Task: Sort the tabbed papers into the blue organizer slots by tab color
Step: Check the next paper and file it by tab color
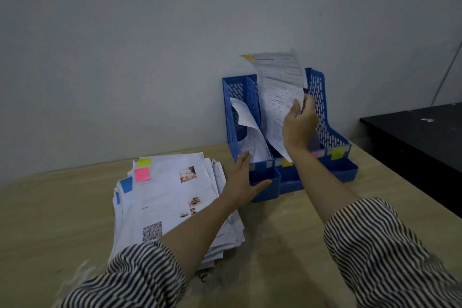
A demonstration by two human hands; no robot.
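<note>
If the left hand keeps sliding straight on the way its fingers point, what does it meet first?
The left hand already rests open-fingered against the blue perforated plastic organizer, at its leftmost slot's front corner. Going on, it would probably just press that wall; depth is unclear.

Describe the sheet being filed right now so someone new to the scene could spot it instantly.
Find the blue organizer standing against the wall at the back of the wooden table. The right hand holds one printed sheet upright over its middle slots. Unlike the curled sheet in the leftmost slot and the flat paper stack, it rises above the organizer and carries an orange-yellow tab at its top left corner.
</note>
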